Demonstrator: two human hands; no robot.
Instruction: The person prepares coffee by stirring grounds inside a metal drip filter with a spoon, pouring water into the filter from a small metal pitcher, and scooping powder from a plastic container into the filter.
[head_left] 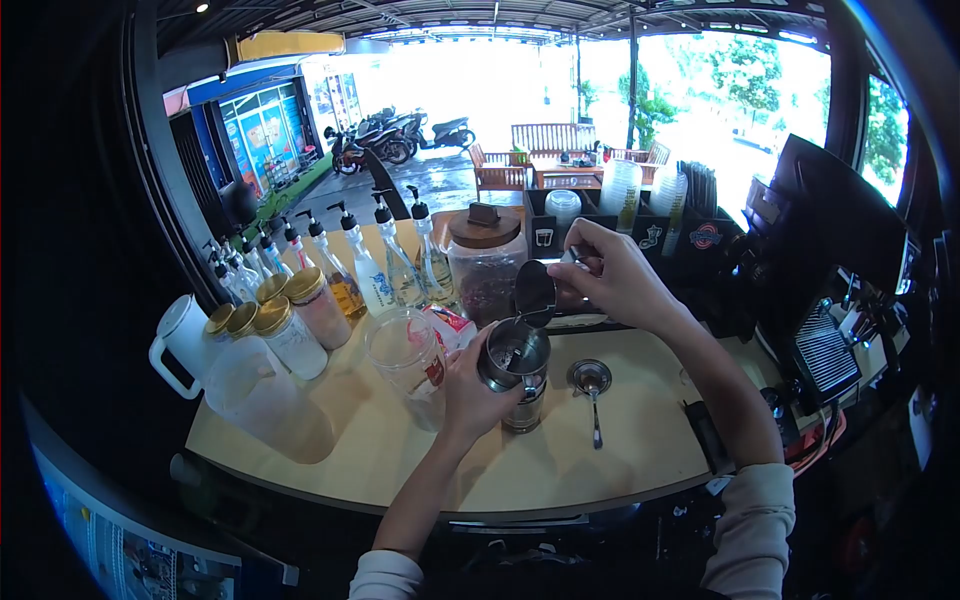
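Note:
My left hand (pixel 478 385) is wrapped round a steel pitcher (pixel 516 352), its open mouth facing up. Below it, partly hidden, stands a clear glass (pixel 525 412). In my right hand (pixel 605 268) is a small dark metal jug (pixel 535 292), tilted so that its mouth hangs over the pitcher's rim. Whether liquid runs between them I cannot tell. Just left of my left hand stands a clear plastic jug (pixel 400 350) with a red mark. To the right, a spoon (pixel 596 415) rests with its bowl on a small round metal dish (pixel 588 368).
Pump bottles (pixel 400 260) line the counter's (pixel 360 465) back left, near gold-lidded jars (pixel 290 335) and a frosted pitcher (pixel 260 400). A wood-lidded jar (pixel 487 270) stands behind my hands. A black organizer (pixel 690 237) holds cups; a coffee machine (pixel 830 345) is at right.

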